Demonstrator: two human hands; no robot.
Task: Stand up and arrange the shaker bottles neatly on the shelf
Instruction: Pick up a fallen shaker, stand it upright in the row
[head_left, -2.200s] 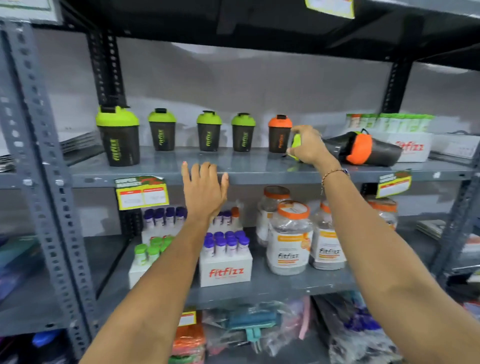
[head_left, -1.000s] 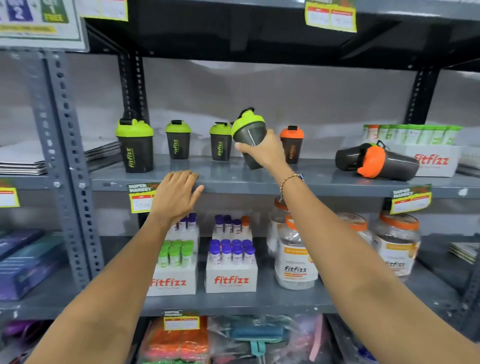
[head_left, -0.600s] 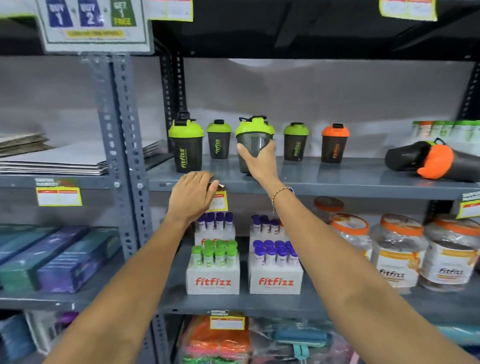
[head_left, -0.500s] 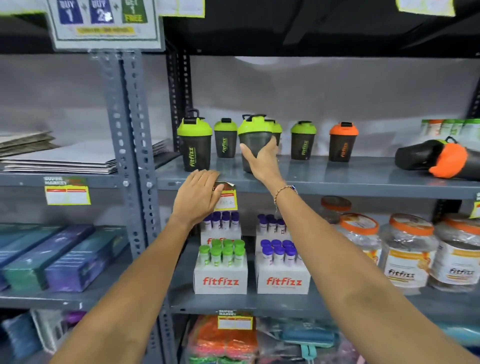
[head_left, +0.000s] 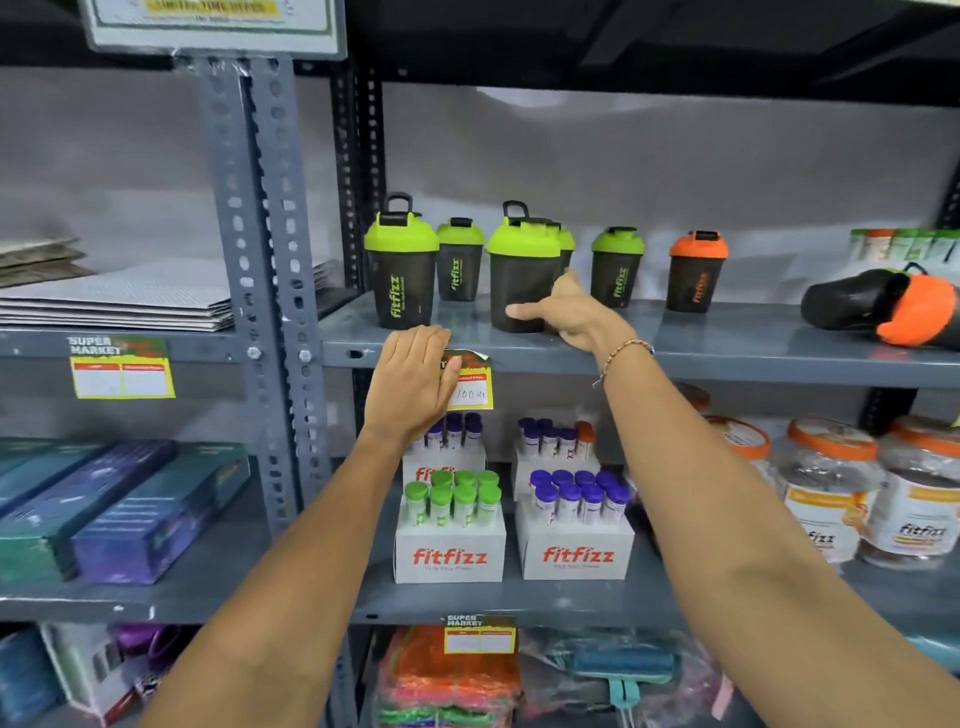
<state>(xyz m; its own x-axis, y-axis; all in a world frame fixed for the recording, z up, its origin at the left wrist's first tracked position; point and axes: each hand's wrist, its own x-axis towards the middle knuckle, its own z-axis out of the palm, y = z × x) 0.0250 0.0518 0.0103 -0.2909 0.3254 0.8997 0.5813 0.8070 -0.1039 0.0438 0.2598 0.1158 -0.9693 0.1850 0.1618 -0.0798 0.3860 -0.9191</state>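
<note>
We see a grey metal shelf (head_left: 727, 353) carrying dark smoky shaker bottles: four with lime-green lids (head_left: 401, 241) and green lettering, and one with an orange lid (head_left: 698, 247) and orange lettering. At the shelf's right end lies a black bottle with an orange lid (head_left: 917, 312). Below the shelf, white boxes (head_left: 449, 553) bear red lettering and hold green-capped and purple-capped tubes.

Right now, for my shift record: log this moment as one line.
right hand: around upright large green-lidded dark shaker, on grey metal shelf | left hand: flat on shelf edge | orange-lidded dark shaker: lying down
</note>
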